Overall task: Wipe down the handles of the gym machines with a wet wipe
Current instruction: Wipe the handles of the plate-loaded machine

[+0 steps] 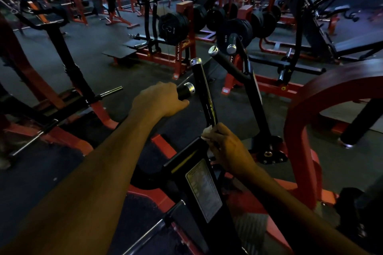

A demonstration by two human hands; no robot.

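Two bare hands are at the machine — the left hand (160,99) and the right hand (227,147) — with one crumpled white wet wipe (207,133) between them. Four black handle bars with silver end caps rise from the machine: one short (185,90), one long and upright (202,87), and two angled ones behind (224,58) (235,44). One white printed label (204,189) sits on the black frame.
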